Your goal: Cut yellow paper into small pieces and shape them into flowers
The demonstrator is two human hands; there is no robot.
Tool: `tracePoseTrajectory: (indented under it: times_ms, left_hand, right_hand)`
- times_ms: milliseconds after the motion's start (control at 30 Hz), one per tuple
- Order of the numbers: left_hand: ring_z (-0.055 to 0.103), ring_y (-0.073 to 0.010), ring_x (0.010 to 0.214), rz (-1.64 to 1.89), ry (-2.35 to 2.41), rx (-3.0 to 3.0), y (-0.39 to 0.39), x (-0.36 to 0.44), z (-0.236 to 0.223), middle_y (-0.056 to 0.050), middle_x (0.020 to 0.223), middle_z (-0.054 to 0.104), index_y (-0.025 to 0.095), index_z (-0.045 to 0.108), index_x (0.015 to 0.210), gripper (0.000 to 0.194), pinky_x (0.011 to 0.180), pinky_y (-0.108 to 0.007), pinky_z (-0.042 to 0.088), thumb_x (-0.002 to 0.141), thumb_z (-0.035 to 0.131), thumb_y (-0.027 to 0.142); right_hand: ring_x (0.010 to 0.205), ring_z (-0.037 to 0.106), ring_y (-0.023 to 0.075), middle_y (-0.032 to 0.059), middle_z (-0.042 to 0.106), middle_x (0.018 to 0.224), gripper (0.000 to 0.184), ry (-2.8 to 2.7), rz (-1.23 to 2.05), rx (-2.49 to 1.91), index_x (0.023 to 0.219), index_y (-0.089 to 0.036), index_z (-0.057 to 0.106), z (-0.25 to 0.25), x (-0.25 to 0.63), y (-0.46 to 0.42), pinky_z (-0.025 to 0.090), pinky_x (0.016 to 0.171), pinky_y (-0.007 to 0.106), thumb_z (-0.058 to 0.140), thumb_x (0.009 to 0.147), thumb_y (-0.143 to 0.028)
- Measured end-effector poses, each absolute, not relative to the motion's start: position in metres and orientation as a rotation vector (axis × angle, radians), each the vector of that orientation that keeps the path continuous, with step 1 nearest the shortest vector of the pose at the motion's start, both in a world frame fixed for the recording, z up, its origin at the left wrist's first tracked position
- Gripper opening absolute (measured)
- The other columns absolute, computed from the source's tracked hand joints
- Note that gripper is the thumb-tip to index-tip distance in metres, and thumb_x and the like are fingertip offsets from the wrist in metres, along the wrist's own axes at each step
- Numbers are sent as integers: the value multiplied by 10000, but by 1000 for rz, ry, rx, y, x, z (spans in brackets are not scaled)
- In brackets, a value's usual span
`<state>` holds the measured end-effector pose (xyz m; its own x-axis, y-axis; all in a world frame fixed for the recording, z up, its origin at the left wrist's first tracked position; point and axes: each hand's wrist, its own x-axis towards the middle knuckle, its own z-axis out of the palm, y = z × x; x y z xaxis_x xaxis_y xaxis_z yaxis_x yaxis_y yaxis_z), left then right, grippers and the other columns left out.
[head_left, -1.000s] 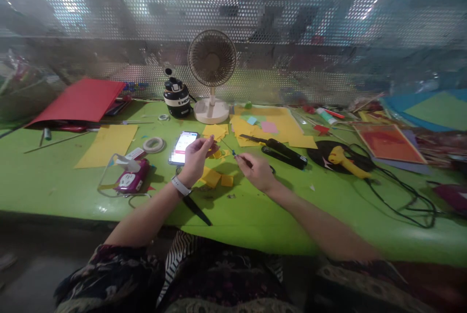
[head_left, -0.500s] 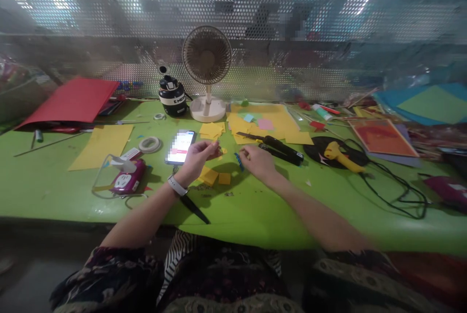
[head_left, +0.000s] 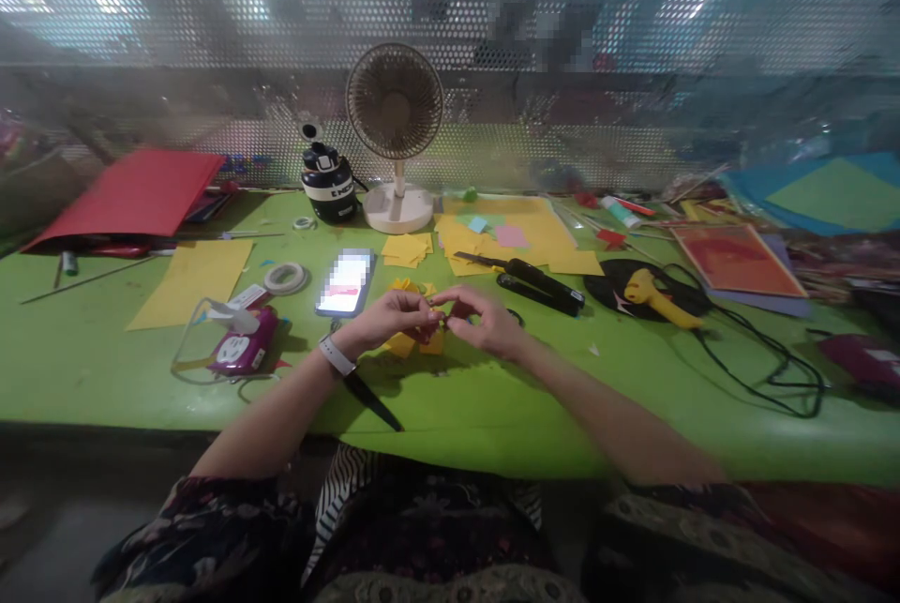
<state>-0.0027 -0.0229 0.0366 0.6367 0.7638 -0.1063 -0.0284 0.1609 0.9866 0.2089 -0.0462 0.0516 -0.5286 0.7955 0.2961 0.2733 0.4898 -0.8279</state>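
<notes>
My left hand (head_left: 394,317), with a pale band at the wrist, is closed in a pinch near the table's middle. Its fingertips meet those of my right hand (head_left: 487,324), whose thumb and index finger are bent together around something tiny. What sits between the fingertips is too small and too hidden to name. Yellow paper squares (head_left: 400,346) lie under and behind my left hand. Left of it is a lit phone (head_left: 345,282). A long black pointed tool (head_left: 376,402) lies below my left wrist. Beyond my right hand rests a black cutter-like tool (head_left: 545,286).
A fan (head_left: 395,106) and a dark bottle (head_left: 329,190) stand at the back. To the left are a tape roll (head_left: 285,278), a purple power socket (head_left: 246,345) and a red sheet (head_left: 133,195). A yellow glue gun (head_left: 661,301) with a trailing cable lies right.
My hands were apart and have come together at the fingertips. The right hand has moved left and slightly down, away from where a small blue thing showed at its fingers; that blue thing is no longer visible.
</notes>
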Motion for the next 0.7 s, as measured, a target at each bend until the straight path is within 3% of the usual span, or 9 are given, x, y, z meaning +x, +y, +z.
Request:
tracePoseTrajectory:
  times_ms: [267, 533, 700]
  left_hand:
    - [628, -79, 592, 626, 713, 1300, -22, -4, 36, -24, 696, 686, 118, 653, 720, 356, 597, -214, 547, 704, 806, 440]
    - [642, -87, 606, 638, 691, 1332, -22, -5, 36, -35, 704, 696, 122, 672, 735, 333, 612, -223, 556, 725, 793, 432]
    - [653, -91, 624, 640, 683, 1346, -20, -6, 33, -39, 725, 705, 125, 683, 755, 306, 623, -224, 561, 745, 783, 414]
  right_hand:
    - [661, 582, 129, 29, 676, 840, 236, -1996, 976, -919, 1020, -201, 683, 53, 208, -47, 512, 610, 280, 622, 792, -197]
    - [605, 556, 115, 9, 659, 764, 167, -1976, 1011, -898, 958, -196, 685, 51, 209, -45, 497, 577, 268, 624, 805, -215]
    - [623, 555, 117, 23, 659, 825, 140, -1988, 891, -856, 922, -205, 693, 48, 209, -44, 486, 590, 274, 607, 811, -210]
